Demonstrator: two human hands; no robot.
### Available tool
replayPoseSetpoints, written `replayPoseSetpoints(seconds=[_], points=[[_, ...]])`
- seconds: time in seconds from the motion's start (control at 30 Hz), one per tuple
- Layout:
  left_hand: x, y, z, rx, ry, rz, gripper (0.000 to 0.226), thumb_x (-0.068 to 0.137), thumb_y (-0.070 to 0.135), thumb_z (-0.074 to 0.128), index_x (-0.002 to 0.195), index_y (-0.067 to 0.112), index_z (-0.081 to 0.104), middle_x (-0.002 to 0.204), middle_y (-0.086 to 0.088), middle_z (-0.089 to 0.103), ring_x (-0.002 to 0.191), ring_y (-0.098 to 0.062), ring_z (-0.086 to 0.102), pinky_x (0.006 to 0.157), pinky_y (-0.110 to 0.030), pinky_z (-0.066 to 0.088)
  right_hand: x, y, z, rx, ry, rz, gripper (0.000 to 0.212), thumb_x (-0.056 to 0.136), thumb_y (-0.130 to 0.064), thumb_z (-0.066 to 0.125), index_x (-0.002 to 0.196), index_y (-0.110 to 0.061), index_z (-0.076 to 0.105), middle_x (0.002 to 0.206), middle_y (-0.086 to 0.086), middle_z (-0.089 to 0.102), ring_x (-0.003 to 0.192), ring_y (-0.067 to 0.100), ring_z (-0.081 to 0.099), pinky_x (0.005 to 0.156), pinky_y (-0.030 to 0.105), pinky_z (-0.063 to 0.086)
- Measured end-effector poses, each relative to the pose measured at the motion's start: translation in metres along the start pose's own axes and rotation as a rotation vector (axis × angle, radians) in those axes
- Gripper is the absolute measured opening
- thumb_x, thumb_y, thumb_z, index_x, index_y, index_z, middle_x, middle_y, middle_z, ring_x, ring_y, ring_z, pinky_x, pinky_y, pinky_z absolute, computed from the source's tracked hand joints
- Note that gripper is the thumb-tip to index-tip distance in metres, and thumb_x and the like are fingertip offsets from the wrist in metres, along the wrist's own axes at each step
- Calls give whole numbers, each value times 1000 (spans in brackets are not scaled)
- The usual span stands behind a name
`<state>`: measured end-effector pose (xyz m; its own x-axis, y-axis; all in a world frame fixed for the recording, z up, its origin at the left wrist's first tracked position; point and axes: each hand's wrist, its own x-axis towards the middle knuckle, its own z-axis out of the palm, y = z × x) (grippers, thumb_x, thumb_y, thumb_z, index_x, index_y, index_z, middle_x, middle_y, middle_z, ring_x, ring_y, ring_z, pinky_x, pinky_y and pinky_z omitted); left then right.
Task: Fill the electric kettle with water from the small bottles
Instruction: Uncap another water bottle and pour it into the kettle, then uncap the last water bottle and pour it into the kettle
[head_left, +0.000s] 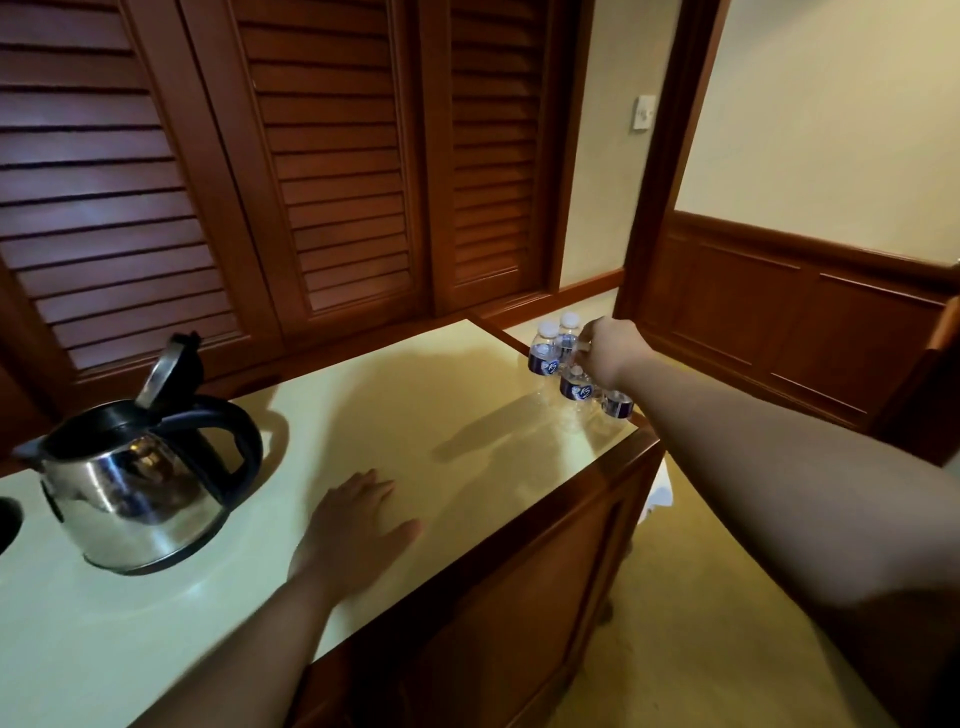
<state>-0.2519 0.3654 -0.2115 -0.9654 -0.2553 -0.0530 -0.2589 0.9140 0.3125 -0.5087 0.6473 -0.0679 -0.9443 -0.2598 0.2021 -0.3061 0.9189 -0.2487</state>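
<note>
gripping bottle (575, 358) at table (441, 415) corner: right hand (610, 348) | left hand (358, 525) flat (fingers spread), beside kettle (140, 483)

I note a pale tabletop (441, 415) with wood edging, dark louvred doors (322, 156) behind it, a wall switch plate (644, 111), and wood wainscot panelling (779, 322) at right.

Shiny steel kettle (132, 499), clear plastic bottles (575, 375), glossy tabletop (415, 415), wooden louvred doors (332, 156)
</note>
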Motion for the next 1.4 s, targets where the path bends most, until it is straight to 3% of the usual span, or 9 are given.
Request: replayPoseSetpoints(seconds=[0.1,0.2,0.53,0.6,0.73,0.9,1.07,1.23,1.4], points=[[1,-1,0,-18,-7,-18,86,92,80,38,163,31,31,174,8,17,161,-13,9,129,-39,9,6,1,2,-1,1,22,3,96,-12,64,98,-10,64,95,13,66,83,30,65,76,42,60],[2,2,-1,-19,-2,-29,83,93,78,41,162,33,32,174,9,17,161,-13,10,129,-38,10,12,3,3,-15,-9,18,4,96,-6,61,97,-11,60,95,12,63,84,30,63,78,42,59],[0,5,-2,-84,36,-57,81,91,78,48,159,37,36,172,11,22,159,-15,18,128,-38,17,15,2,0,-18,36,-30,6,99,-13,59,95,-10,61,98,15,65,88,32,62,77,42,55],[0,5,-2,-98,44,-49,81,90,78,50,159,37,37,171,11,23,158,-15,19,127,-38,18,10,1,-2,-38,32,-32,8,98,-15,61,105,-11,64,107,14,63,93,33,62,80,44,57],[-1,2,-2,-137,51,-49,79,90,75,54,157,34,43,169,12,29,156,-14,23,126,-37,24,-8,-5,-6,-242,97,-126,44,95,-24,70,136,-16,57,130,12,55,120,33,51,82,47,57],[-8,-6,-5,-318,110,-56,62,92,52,71,147,29,55,152,10,49,142,-14,46,117,-31,37,-42,-30,-5,-127,154,-227,40,96,-38,68,130,-18,61,122,9,56,115,30,50,82,46,54],[-35,-24,-23,-292,262,-45,49,91,45,74,137,32,63,138,17,56,128,-7,55,110,-24,41,-90,-79,20,-7,-8,-411,55,94,-51,65,139,-20,59,136,7,60,130,26,49,107,42,45],[-83,-65,-42,-316,402,-7,43,86,34,84,126,22,73,122,11,69,114,-8,66,101,-16,44,-144,-146,59,229,-252,-523,57,93,-55,66,142,-28,56,142,-3,54,128,18,50,107,40,46],[-151,-114,-58,-358,449,-128,43,89,54,75,128,37,70,118,20,65,110,3,63,93,-17,51,-193,-220,103,282,-338,-672,62,92,-60,63,144,-29,54,145,-8,52,134,13,42,111,31,39]])
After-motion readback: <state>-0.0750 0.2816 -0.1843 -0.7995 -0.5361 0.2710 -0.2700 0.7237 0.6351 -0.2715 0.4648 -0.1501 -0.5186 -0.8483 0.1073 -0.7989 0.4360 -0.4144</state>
